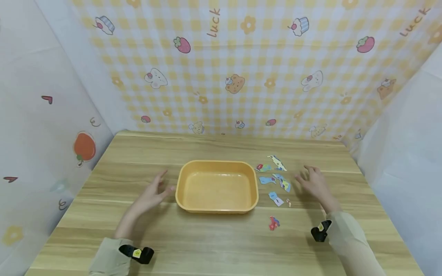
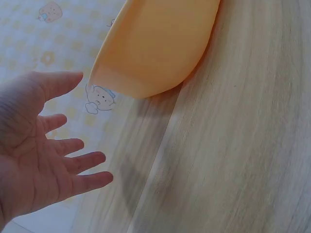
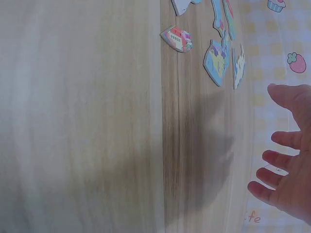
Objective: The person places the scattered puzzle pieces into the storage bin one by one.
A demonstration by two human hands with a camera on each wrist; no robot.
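Observation:
A yellow-orange plastic basin [image 1: 217, 210] stands on the wooden table with nothing inside. Close by its left rim is my left hand [image 1: 152, 195], fingers spread and holding nothing; the left wrist view shows the same open palm [image 2: 43, 150] beside the basin wall [image 2: 160, 48]. To the basin's right lie several flat printed puzzle pieces, among them a blue-and-purple one [image 1: 276, 198], a yellowish one [image 1: 277, 163] and a red one [image 1: 273, 223]. My right hand [image 1: 315, 184] hovers right of these pieces, its fingers apart and bare of any object.
The wooden table [image 1: 214, 245] ends at a yellow checked cloth backdrop [image 1: 221, 61]. White sheets hang on the left [image 1: 41, 134] and the right [image 1: 407, 115]. A tiny piece [image 1: 288, 202] lies by the blue-and-purple one. Each wrist wears a black camera.

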